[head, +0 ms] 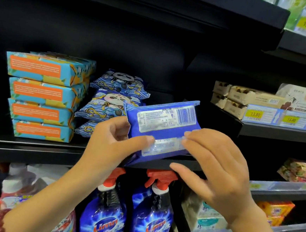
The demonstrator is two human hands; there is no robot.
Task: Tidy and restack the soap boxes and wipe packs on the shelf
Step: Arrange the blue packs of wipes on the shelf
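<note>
A blue wipe pack (pixel 164 124), barcode side toward me, is held tilted in front of the black shelf (pixel 19 148). My left hand (pixel 111 145) grips its lower left end, thumb across the front. My right hand (pixel 216 168) pinches its right edge with fingertips and thumb. Behind it, three panda-print wipe packs (pixel 115 93) lie stacked on the shelf. To their left stands a stack of several blue-and-orange soap boxes (pixel 44 96), slightly staggered.
Two blue spray bottles with red triggers (pixel 151 213) stand on the shelf below. Beige boxes (pixel 248 101) and price tags (pixel 255 114) fill the right shelf unit. Pink packs (pixel 304 171) lie lower right. The shelf stretch right of the panda packs is dark.
</note>
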